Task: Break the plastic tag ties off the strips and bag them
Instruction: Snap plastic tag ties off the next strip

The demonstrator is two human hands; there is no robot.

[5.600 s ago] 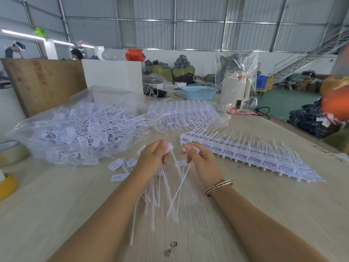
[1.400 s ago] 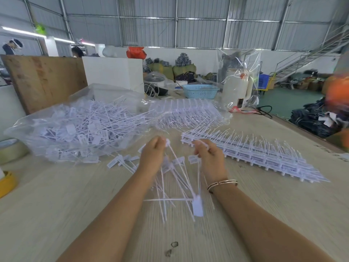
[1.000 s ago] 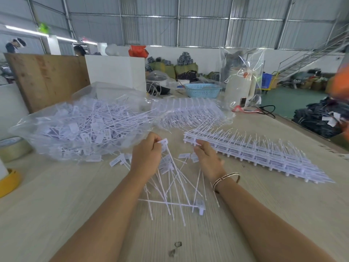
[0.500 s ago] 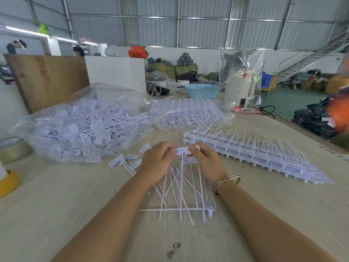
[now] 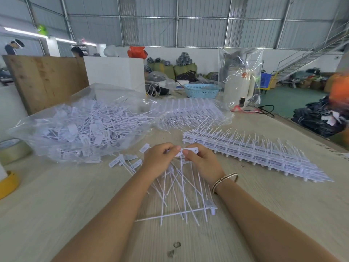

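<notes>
Over the pale wood-grain table (image 5: 56, 205), our left hand (image 5: 160, 159) and right hand (image 5: 204, 163) both pinch one flat white plastic tag (image 5: 189, 150) on a thin-stemmed strip (image 5: 181, 195). At ten o'clock lies the crinkled clear bag (image 5: 79, 127) of loose ties; at two o'clock, stacked spiky white strips (image 5: 255, 152).

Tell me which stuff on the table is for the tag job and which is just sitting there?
For the job:
- tag ties held by the left hand and right hand
- stacked strips
- bag of loose ties
- loose tags

Just lying about:
- blue basket
- tape roll
- white kettle
- yellow thing
</notes>
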